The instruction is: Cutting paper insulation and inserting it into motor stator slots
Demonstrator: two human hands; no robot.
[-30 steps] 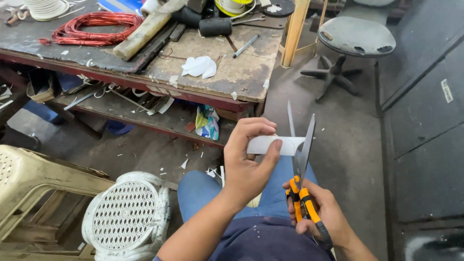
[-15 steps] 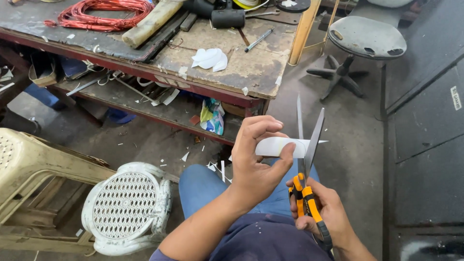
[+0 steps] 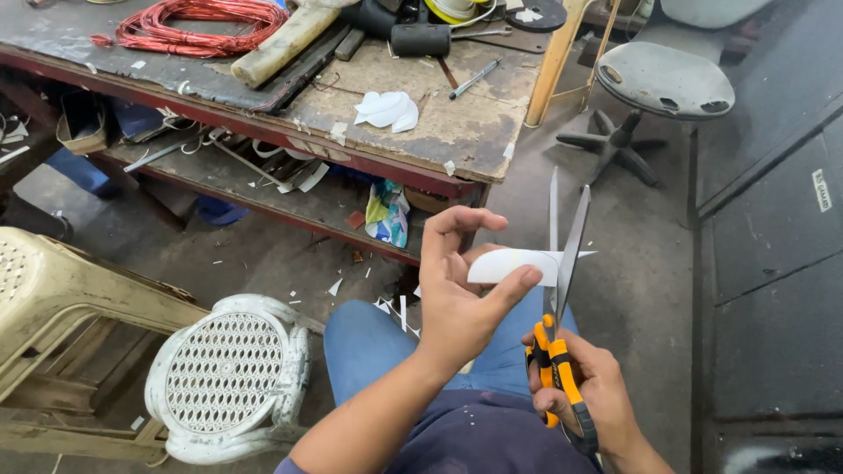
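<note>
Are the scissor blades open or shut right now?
Open. The scissors' two blades spread in a narrow V, tips apart, with the white strip held by the left hand sitting between them.

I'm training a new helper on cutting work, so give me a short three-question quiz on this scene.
1. True or false: the left hand holds the white strip.
2. The scissors in the right hand have blades that are: A) open B) closed
3. What red thing lies on the workbench?

Key: 1 true. 2 A. 3 the coil of red wire.
</note>
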